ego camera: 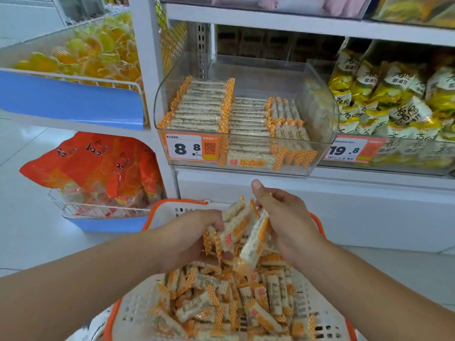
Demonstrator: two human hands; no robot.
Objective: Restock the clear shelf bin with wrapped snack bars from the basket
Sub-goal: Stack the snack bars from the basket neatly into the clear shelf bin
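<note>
Fingers of both hands, left and right, are curled round a bundle of bars held just above the basket. Bars are judged light, crisp and crushable, their wrappers slick; grip is best taken across the flat sides. Above, the bin is part filled.

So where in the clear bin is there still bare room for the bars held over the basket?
The clear bin is bare along its right side, between the upright bars and the right wall, and behind the shorter middle stack. The left stack is piled highest; the front row is packed.
</note>
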